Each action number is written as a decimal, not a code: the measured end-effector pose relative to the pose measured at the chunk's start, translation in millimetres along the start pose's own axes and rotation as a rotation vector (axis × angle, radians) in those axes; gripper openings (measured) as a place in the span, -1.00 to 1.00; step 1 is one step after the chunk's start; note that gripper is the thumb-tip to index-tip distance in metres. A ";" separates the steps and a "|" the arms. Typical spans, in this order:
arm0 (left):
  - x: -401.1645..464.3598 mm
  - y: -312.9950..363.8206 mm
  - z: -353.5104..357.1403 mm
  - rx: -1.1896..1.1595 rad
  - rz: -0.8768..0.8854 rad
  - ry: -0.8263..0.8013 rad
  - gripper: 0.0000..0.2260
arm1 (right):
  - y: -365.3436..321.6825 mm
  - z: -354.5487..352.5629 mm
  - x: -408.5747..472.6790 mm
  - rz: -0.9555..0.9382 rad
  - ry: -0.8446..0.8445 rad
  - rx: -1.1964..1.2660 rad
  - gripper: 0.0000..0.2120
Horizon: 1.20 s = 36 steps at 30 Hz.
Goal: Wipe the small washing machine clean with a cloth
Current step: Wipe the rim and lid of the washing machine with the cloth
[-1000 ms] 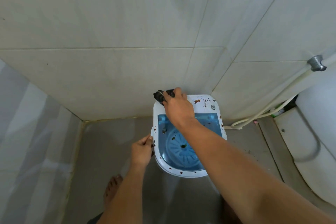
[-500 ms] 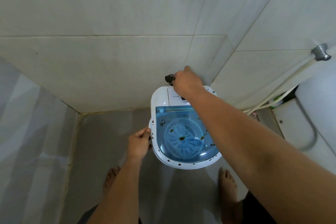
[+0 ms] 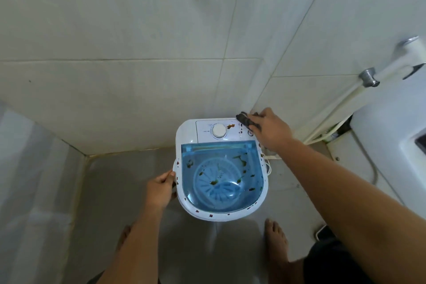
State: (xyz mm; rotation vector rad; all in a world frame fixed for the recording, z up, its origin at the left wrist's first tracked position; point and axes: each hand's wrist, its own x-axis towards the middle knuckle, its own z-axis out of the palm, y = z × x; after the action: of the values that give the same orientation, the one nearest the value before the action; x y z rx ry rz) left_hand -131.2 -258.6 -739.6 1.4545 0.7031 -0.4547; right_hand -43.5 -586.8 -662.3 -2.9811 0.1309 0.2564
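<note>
At washer's (image 3: 184, 132) far-right corner, cloth (image 3: 246, 120).

The small white glossy plastic washing machine (image 3: 187, 132) carries a smooth translucent blue plastic lid (image 3: 221, 175) speckled with brown grime. The dark crumpled cloth (image 3: 247, 121) looks rough. Pale ceramic wall tiles (image 3: 115, 90) show a dull sheen.

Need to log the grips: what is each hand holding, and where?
Right hand clutches the bunched dark cloth at the washing machine's back right corner; left hand grips the machine's left rim.
</note>
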 end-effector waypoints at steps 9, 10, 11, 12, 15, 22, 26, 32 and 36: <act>0.0 -0.7 -1.9 -0.025 -0.008 -0.002 -0.83 | -14.8 27.8 -18.1 0.096 0.152 0.077 -0.63; -1.0 0.0 -1.3 -0.021 -0.008 0.005 -0.84 | -18.6 24.3 -11.6 0.107 0.141 0.087 -0.63; -2.1 0.8 -0.5 -0.020 -0.003 0.011 -0.85 | -23.3 21.2 -5.2 0.109 0.128 0.090 -0.63; -3.2 1.8 0.4 -0.027 0.000 0.014 -0.85 | -29.1 18.2 -0.1 0.099 0.115 0.082 -0.63; -5.1 3.1 2.2 -0.044 -0.006 0.022 -0.86 | -46.1 14.8 -1.2 0.010 0.095 0.006 -0.62; -8.5 3.2 2.6 -0.056 -0.005 0.023 -0.85 | -39.0 29.0 -58.6 -0.156 0.044 -0.200 -0.55; -7.9 3.3 3.4 -0.056 -0.015 0.032 -0.84 | -42.7 13.4 -22.8 -0.126 0.039 -0.204 -0.62; -8.0 2.2 5.9 -0.048 0.001 0.045 -0.81 | -58.7 4.1 20.8 0.011 0.056 -0.107 -0.65; -4.4 1.6 3.8 -0.044 -0.012 0.042 -0.79 | -59.4 19.7 -9.6 -0.038 0.091 -0.101 -0.58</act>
State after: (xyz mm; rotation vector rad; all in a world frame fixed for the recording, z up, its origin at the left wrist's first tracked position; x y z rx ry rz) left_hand -132.7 -262.9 -735.6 1.4226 0.7511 -0.4169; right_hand -50.3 -524.6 -671.6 -3.0930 0.0737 0.1269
